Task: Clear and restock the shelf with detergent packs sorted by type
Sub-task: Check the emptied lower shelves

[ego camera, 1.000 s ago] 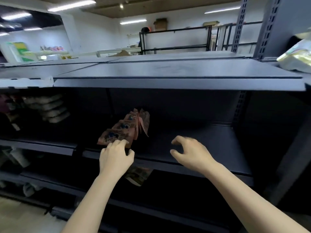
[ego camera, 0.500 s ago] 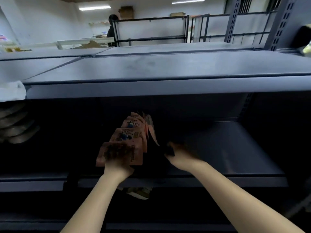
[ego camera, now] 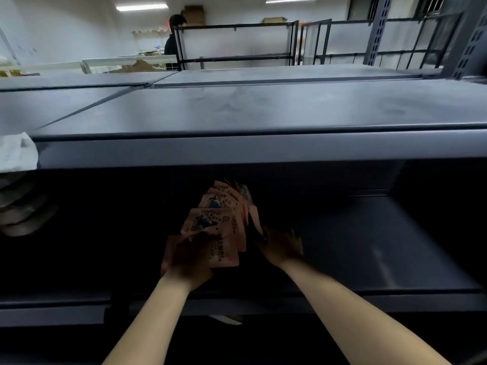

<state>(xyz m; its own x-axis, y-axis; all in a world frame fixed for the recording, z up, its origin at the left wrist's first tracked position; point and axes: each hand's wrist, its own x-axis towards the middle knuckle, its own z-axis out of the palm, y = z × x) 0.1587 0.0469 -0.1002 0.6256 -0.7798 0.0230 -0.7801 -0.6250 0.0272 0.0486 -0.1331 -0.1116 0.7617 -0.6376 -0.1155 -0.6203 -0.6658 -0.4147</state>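
Observation:
A row of orange-pink detergent packs [ego camera: 220,206] stands one behind another on the dark middle shelf [ego camera: 369,254]. My left hand [ego camera: 189,259] lies over the front pack [ego camera: 224,255], fingers curled at its top edge, holding it. My right hand [ego camera: 282,248] is just right of the row with fingers spread, beside a pack that leans out to the right. Both hands are in deep shadow and the right one is blurred.
The upper shelf board [ego camera: 263,111] overhangs the hands closely. A white bag [ego camera: 15,151] sits at its left end, with pale packs [ego camera: 21,212] stacked in the dark bay below. Another pack [ego camera: 226,319] shows under the shelf edge. A person [ego camera: 174,35] stands far behind.
Both hands have reached deeper into the shelf. The left hand stays on the front pack and the right hand has closed in on the row's right side. The camera came closer.

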